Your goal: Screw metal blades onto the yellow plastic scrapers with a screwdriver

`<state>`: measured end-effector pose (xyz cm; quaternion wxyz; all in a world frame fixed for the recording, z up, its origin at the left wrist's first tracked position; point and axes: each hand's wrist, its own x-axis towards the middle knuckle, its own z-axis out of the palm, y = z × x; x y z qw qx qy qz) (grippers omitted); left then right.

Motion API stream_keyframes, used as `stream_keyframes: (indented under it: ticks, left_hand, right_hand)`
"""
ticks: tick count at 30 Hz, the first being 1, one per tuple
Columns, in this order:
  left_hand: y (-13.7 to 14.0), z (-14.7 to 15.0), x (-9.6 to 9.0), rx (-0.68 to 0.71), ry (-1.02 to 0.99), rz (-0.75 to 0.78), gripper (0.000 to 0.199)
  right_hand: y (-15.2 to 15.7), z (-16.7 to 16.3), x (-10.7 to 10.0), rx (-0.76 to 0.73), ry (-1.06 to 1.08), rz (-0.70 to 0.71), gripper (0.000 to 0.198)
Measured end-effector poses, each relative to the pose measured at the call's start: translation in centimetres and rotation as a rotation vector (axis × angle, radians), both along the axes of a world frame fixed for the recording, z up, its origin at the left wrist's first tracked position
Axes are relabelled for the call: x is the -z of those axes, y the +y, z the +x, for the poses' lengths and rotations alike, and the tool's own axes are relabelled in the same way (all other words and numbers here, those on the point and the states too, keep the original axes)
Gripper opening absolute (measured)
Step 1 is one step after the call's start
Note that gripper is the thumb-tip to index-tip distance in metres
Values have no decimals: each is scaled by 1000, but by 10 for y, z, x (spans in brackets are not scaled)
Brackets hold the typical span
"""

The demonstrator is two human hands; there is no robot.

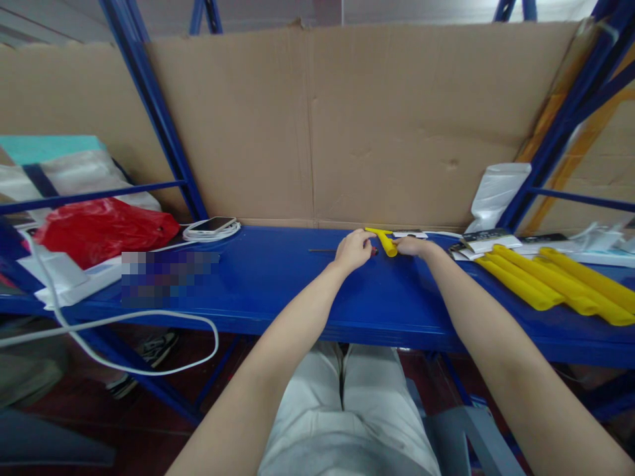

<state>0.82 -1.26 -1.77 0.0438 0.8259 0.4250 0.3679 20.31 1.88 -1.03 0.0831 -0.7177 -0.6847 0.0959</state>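
Note:
My left hand [354,250] is over the blue tabletop with its fingers curled. A screwdriver's thin shaft [321,250] sticks out to the left of it, and a bit of red handle shows at its right. Whether the fingers grip that handle is hidden. Close to the left fingertips is a yellow T-shaped plastic piece [387,244], its crossbar at the back and its thicker end towards me. My right hand [411,246] has its fingers closed at the right side of this piece, near the thick end.
Several yellow tubular pieces [555,281] lie at the right beside dark-and-white packets [491,240]. A phone [214,225] rests on a coiled white cable at the left, near a red plastic bag [106,228] and white power strip [94,283]. Cardboard [377,125] walls the back.

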Motion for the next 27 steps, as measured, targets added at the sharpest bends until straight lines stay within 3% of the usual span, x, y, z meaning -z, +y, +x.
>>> stream_keyframes:
  ticks: [7, 20, 24, 27]
  left_hand:
    - [-1, -1, -1, -79, 11, -39, 37]
    - [-3, -1, -3, -148, 52, -105, 38]
    - [-3, 0, -4, -140, 76, -89, 38]
    - [-3, 1, -4, -130, 79, -77, 37]
  right_hand:
    - [-2, -5, -7, 22, -59, 32, 45]
    - [-28, -30, -41, 80, 0, 431, 35]
    - [-48, -17, -57, 164, 46, 503, 36]
    - [-62, 9, -62, 265, -33, 474, 36]
